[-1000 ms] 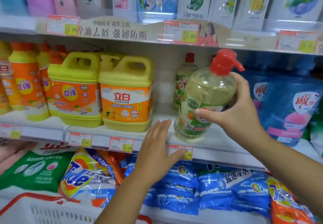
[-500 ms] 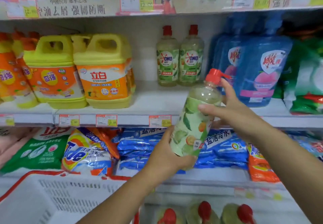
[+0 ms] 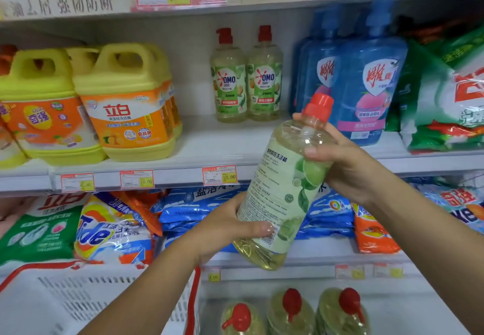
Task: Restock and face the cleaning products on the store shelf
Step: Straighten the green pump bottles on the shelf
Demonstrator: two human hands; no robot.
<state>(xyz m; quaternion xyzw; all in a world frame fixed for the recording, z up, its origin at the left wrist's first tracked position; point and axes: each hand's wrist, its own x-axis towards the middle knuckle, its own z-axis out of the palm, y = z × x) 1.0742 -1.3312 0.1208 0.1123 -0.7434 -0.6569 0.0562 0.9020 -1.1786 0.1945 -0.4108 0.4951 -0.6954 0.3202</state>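
middle shelf (image 3: 214,149): white, stocked on the left, at the back and on the right; bare patch front-centre.
basket (image 3: 65,300): white with red rim, bottom-left, below the lower shelf's front.
blue pouches (image 3: 366,86): upright on middle shelf, right of centre, just behind held bottle's cap in view.
green bag (image 3: 445,104): far right on middle shelf, touching the blue pouches.
yellow jugs (image 3: 131,104): left part of middle shelf, orange labels facing out, side by side.
Tide bag (image 3: 112,230): lower shelf, lying slanted, beside blue bags (image 3: 199,203).
held bottle (image 3: 285,188): clear, yellowish liquid, red cap. In the air in front of middle shelf's edge, standing on no shelf. Tilted, cap up and to the right, back label with small print toward camera.
right grip (image 3: 348,162): wrapped round bottle's shoulder just under the cap, thumb across the front.
left grip (image 3: 230,227): wrapped round bottle's lower part, thumb lying over label near the barcode.
OMO bottles (image 3: 229,78): two, upright, touching, at the back of middle shelf, labels facing front, well behind the bare patch.
bottom bottles (image 3: 290,311): three, red pump tops, at frame bottom, right of basket.
price tag (image 3: 219,175): on shelf edge, reads 10.00, just left of held bottle.
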